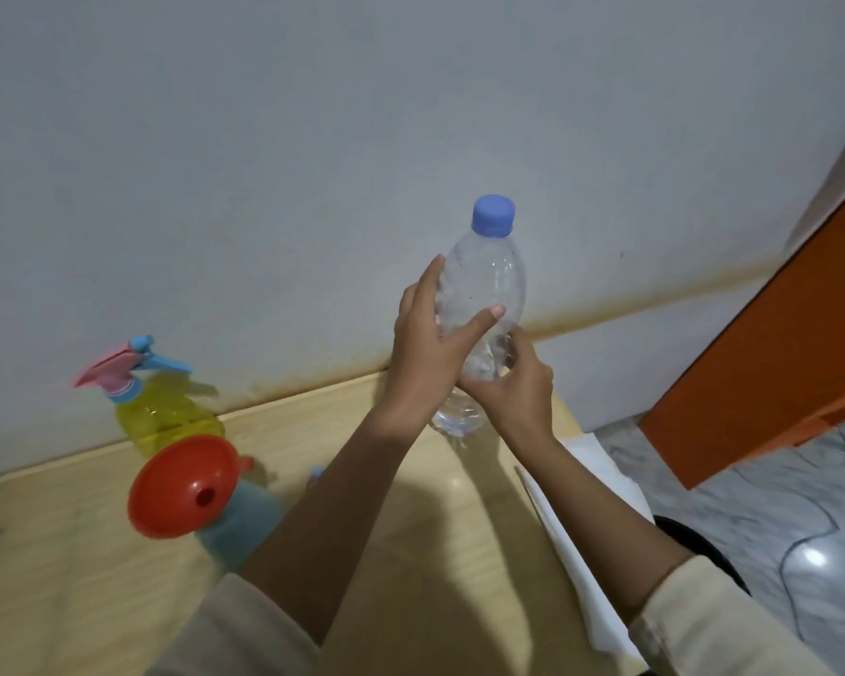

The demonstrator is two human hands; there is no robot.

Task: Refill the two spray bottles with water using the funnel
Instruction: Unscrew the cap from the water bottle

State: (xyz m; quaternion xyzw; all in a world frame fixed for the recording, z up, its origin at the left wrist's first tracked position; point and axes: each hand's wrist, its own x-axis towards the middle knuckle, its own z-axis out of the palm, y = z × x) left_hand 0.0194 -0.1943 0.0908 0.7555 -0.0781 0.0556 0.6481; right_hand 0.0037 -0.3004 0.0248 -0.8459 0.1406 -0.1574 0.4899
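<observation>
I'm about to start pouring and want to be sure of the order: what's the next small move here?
Probably unscrew the blue cap. Both hands, left and right, hold the clear water bottle upright above the table, and it is capped. The red funnel already sits in the blue spray bottle, so only the cap seems to block pouring.
</observation>
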